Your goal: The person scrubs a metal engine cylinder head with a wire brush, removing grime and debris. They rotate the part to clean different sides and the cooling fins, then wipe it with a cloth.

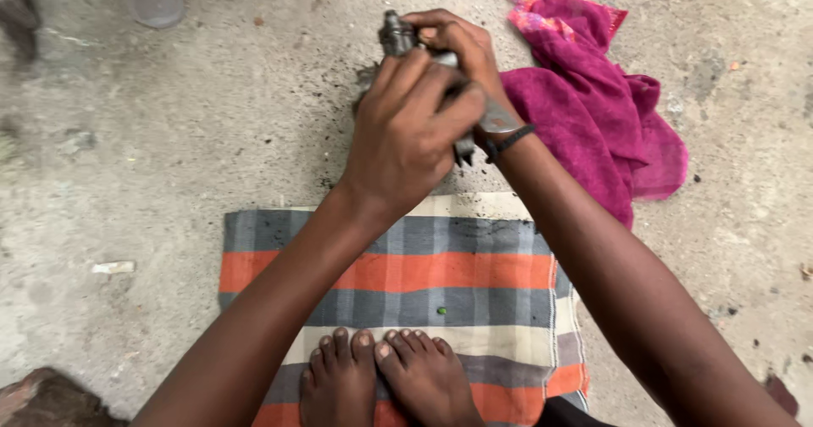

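Both my hands close around one dark metal part (396, 36) held above the concrete floor. My left hand (408, 130) wraps its lower body, knuckles toward me. My right hand (457, 47) grips the top from the far side, and a flat grey metal tool (496, 120) lies along that wrist beside a dark wristband (511, 141). Most of the part is hidden by my fingers; only its grimy upper end and a small lower tip (464, 151) show.
A magenta cloth (593, 113) lies crumpled on the floor at the right. A striped grey, orange and cream cloth (440, 266) is spread under my bare feet (385, 376). A round grey lid (157, 2) sits far left. Dark grit speckles the concrete.
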